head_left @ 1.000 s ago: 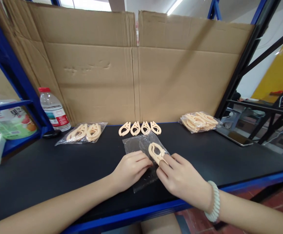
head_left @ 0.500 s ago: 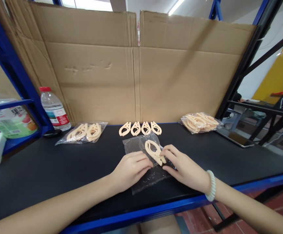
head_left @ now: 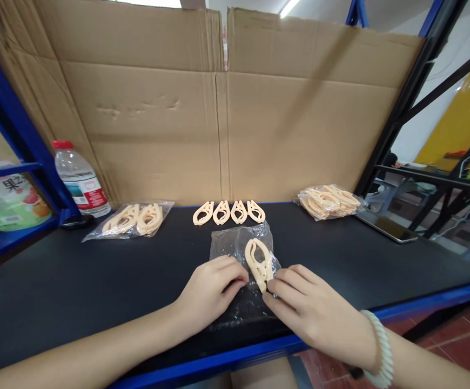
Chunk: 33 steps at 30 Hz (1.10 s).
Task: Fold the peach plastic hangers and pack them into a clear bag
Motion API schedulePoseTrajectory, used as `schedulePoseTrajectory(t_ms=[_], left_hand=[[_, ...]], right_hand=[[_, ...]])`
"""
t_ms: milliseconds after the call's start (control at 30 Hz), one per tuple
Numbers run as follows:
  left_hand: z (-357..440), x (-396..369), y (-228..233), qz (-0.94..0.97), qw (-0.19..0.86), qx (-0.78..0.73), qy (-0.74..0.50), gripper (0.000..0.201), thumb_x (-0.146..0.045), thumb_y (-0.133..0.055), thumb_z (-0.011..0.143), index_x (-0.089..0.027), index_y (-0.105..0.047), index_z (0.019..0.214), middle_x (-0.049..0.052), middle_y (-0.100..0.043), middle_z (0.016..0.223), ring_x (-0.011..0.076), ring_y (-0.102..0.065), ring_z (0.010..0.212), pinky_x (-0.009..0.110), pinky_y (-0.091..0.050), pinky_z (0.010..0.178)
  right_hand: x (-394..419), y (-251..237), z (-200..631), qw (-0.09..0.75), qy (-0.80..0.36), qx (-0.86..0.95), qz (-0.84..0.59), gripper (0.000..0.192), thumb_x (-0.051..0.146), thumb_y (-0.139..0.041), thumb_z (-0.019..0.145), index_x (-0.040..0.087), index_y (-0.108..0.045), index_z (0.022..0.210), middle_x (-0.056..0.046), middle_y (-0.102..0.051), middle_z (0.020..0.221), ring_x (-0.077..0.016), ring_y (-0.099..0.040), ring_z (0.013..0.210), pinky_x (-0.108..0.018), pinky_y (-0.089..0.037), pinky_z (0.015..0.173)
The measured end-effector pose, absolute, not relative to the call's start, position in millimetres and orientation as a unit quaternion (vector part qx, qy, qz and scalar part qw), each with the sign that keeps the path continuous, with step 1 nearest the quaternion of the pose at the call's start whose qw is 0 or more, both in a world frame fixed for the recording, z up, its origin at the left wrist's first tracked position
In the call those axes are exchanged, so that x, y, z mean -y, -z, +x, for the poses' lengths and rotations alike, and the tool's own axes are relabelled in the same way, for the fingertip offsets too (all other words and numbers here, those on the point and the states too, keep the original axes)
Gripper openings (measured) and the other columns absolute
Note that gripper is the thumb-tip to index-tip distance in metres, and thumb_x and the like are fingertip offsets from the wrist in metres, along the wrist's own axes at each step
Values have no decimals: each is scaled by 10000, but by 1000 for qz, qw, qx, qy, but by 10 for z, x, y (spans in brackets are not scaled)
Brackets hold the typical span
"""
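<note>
A clear plastic bag (head_left: 235,246) lies on the black shelf top (head_left: 97,281) in front of me. My left hand (head_left: 210,292) presses on the bag's near left part with its fingers curled. My right hand (head_left: 303,308) pinches the near end of a peach plastic clip (head_left: 258,260) that rests on the bag. Whether the clip is inside the bag or on top of it I cannot tell. Behind the bag several loose peach clips (head_left: 229,212) lie in a row.
A filled bag of clips (head_left: 132,219) lies at the back left, another filled bag (head_left: 329,202) at the back right. A water bottle (head_left: 76,178) stands at the left. Cardboard (head_left: 219,108) walls the back. A dark tablet (head_left: 384,227) lies at the right.
My right hand drew back toward me with the clip, which turned to point straight away. My left hand stayed on the bag. The view shifted slightly.
</note>
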<state>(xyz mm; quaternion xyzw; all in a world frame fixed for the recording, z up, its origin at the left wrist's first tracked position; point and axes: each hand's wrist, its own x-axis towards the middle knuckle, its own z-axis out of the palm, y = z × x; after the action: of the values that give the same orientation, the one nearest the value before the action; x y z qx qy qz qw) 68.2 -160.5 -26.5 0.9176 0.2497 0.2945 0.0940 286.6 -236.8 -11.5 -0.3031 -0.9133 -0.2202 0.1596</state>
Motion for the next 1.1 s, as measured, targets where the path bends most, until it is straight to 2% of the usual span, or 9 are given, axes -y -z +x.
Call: schedulePoseTrajectory(t_ms=[100, 233, 333, 500, 633, 800, 900, 1000, 1100], left_hand=[[711, 1636, 329, 929, 42, -226, -290, 130, -117, -513, 905, -181, -595, 827, 9, -616, 782, 163, -559, 722, 268, -466, 670], [722, 1635, 354, 932, -12, -208, -295, 198, -143, -459, 935, -161, -569, 770, 23, -581, 730, 167, -522, 663, 277, -462, 624], [717, 1620, 365, 932, -8, -208, -296, 213, -137, -459, 931, -151, -558, 742, 26, -564, 711, 165, -516, 651, 272, -464, 604], [714, 1607, 371, 931, 11, -204, -302, 183, -135, -465, 928, -150, -568, 777, 30, -584, 741, 168, -538, 673, 277, -477, 625], [707, 1607, 387, 933, 7, -207, -295, 196, -144, -446, 937, -146, -582, 797, 38, -593, 744, 177, -551, 677, 287, -484, 632], [696, 1609, 408, 933, 6, -212, -290, 161, -144, -454, 935, -149, -597, 861, 43, -613, 780, 180, -570, 710, 280, -488, 657], [695, 1613, 404, 932, 0, -211, -293, 154, -154, -464, 934, -159, -597, 856, 36, -621, 787, 176, -570, 711, 273, -483, 659], [693, 1614, 395, 933, -10, -210, -291, 150, -165, -469, 937, -167, -604, 872, 35, -642, 819, 181, -580, 745, 276, -483, 682], [680, 1603, 373, 938, -8, -201, -282, 163, -159, -459, 945, -185, -604, 874, 18, -646, 825, 164, -578, 753, 260, -471, 695]], right_hand=[[2291, 123, 2802, 126, 285, 907, -283, 266, 92, -405, 952, 118, -658, 873, -88, -611, 916, -204, -520, 809, -358, -441, 711], [2236, 103, 2733, 87, 344, 898, -259, 266, 117, -427, 944, 84, -691, 945, -135, -578, 1159, -267, -490, 1061, -388, -445, 828], [2186, 77, 2713, 62, 358, 900, -240, 264, 144, -449, 942, 71, -702, 960, -156, -547, 1226, -287, -462, 1127, -392, -445, 856], [2071, 12, 2729, 53, 350, 916, -187, 238, 133, -485, 921, 116, -718, 878, -121, -579, 1133, -264, -487, 1066, -379, -447, 834], [1991, -4, 2731, 44, 342, 926, -152, 222, 154, -510, 911, 148, -716, 832, -106, -571, 1134, -265, -475, 1065, -400, -432, 869], [1918, -11, 2699, 63, 338, 928, -142, 192, 132, -514, 899, 147, -691, 825, -73, -586, 985, -232, -503, 952, -387, -440, 866], [1941, -67, 2692, 87, 311, 936, -140, 209, 118, -474, 920, 156, -638, 795, -69, -592, 934, -219, -528, 897, -400, -448, 855], [1991, -120, 2708, 118, 234, 942, -212, 59, 151, -532, 889, 147, -589, 904, -113, -584, 1039, -269, -508, 1061, -424, -435, 912], [1981, -114, 2737, 126, 130, 937, -300, 289, 216, -642, 801, 120, -538, 1053, -164, -519, 1206, -309, -423, 1210, -430, -431, 949]])
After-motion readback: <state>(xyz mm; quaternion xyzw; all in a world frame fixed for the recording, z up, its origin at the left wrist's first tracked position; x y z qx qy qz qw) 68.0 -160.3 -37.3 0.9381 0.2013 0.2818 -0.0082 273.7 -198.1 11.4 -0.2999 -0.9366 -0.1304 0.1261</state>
